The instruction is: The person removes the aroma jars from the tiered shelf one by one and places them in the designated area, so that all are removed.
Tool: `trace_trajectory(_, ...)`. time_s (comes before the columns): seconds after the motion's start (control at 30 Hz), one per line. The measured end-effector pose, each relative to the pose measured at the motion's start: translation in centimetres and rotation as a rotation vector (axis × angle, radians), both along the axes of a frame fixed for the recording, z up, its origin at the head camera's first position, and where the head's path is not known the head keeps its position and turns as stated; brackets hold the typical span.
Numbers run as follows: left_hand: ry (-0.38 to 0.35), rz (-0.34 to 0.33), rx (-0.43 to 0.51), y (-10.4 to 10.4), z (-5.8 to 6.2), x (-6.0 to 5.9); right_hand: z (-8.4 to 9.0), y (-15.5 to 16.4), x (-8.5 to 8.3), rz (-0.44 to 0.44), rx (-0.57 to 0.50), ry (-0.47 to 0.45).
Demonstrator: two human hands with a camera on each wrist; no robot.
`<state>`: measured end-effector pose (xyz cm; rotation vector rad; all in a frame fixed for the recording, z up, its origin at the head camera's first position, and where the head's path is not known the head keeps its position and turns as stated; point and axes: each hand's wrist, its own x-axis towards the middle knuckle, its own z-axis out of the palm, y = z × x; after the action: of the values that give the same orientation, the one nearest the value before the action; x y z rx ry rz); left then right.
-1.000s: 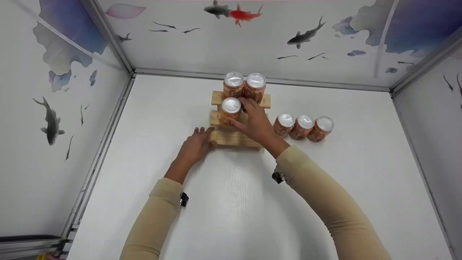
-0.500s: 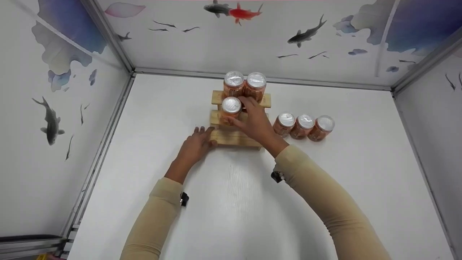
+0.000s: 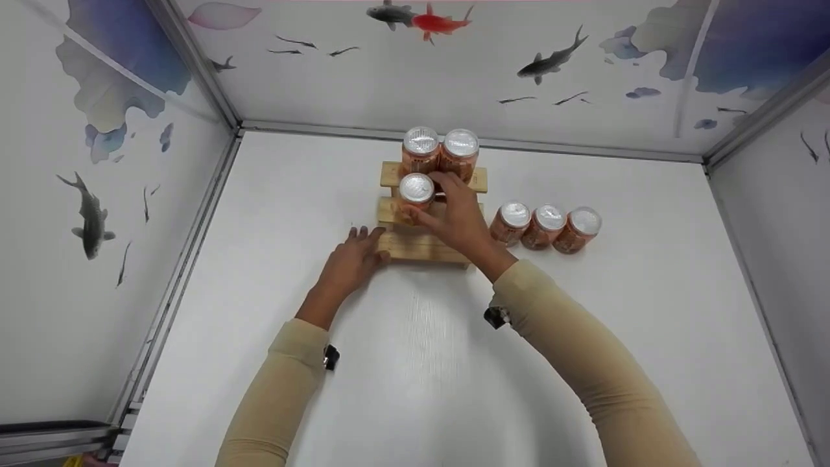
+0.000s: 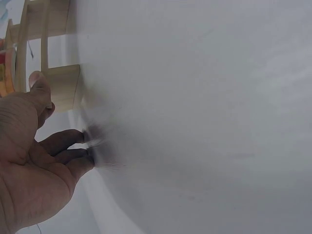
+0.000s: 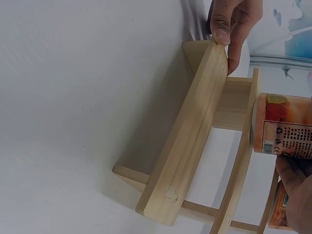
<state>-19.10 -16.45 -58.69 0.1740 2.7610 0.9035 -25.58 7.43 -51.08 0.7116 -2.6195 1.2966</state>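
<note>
While the right hand [image 3: 457,220] curls its fingers [image 3: 433,222] round an orange can [image 3: 415,196] standing upright on the middle step of a small wooden stepped rack [image 3: 425,248], the left hand [image 3: 350,263] rests at the rack's lower left corner, at about 9 o'clock from it, with its thumb against the end of the bottom step and its other fingers loosely bent with their tips on the tabletop [image 3: 421,363]. Seen from the right wrist, the held can [image 5: 285,126] lies pinched between thumb and fingers, its base on the step's plank, and the left thumb shows at the far end of the lowest plank [image 5: 187,146]. On the top step, at 12 o'clock from the held can, two more cans [image 3: 441,152] stand side by side, touching. At 3 o'clock from the rack, three cans [image 3: 548,227] stand in a close row directly on the tabletop. That surface is plain white and matte, and it fills the floor of a booth framed in grey metal rails [image 3: 194,71]. White wall panels [image 3: 454,71] painted with dark and red fish and blue-grey leaf washes rise on three sides. Both arms wear tan sleeves [image 3: 583,363].
</note>
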Motion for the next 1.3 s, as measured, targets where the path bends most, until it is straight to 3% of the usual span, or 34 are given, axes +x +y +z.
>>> trace_trajectory(0.77, 0.034, -0.015, -0.059, 0.2, 0.0, -0.1, -0.2, 0.5, 0.1, -0.002, -0.054, 0.008)
trace_trajectory(1.03, 0.027, -0.004, -0.017, 0.2, 0.3, -0.1, 0.1, 1.0, 0.3, -0.002, -0.065, 0.044)
trace_trajectory(1.07, 0.038, -0.004, -0.025, 0.0, -0.4, -0.4, 0.2, 1.1, 0.4, -0.002, -0.07, 0.044)
trace_trajectory(1.27, 0.044, -0.01, 0.0, -0.3, -1.3, -0.8, 0.3, 1.8, 0.6, -0.013, -0.078, 0.042)
trace_trajectory(1.3, 0.034, -0.012, 0.012, -0.2, -0.7, -0.6, 0.3, 2.0, 0.6, -0.016, -0.08, 0.042)
